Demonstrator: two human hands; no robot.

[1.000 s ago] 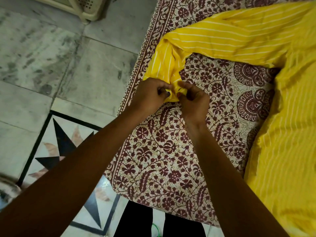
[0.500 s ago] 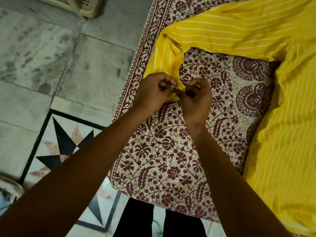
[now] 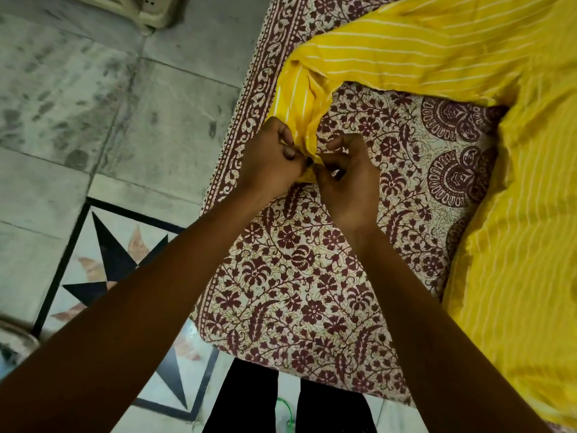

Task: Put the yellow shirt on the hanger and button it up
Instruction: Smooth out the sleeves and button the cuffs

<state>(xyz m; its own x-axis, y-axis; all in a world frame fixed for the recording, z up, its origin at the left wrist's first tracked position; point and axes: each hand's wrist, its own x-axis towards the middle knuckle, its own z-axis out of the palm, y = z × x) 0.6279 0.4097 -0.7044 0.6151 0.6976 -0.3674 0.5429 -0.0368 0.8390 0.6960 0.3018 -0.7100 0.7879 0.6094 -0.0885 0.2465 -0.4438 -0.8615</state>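
The yellow shirt (image 3: 515,214) with thin white stripes lies spread on a bed, its body at the right and one long sleeve (image 3: 406,54) reaching left to the bed's edge. The sleeve's cuff (image 3: 299,98) bends down toward me. My left hand (image 3: 268,160) pinches the cuff's end from the left. My right hand (image 3: 349,179) pinches the same cuff end from the right, thumb and fingers curled close against the left hand. Whatever sits between the fingertips is hidden. No hanger is in view.
The bed carries a cream sheet with maroon flowers (image 3: 312,276); its left edge runs just beside my left hand. Grey marble floor (image 3: 93,104) with a black star inlay (image 3: 118,260) lies to the left. A cream plastic piece of furniture (image 3: 150,10) stands at the top.
Both hands have stayed on the cuff end, shifting slightly; the fingers have reworked their pinch and the cuff is bunched tighter between them.
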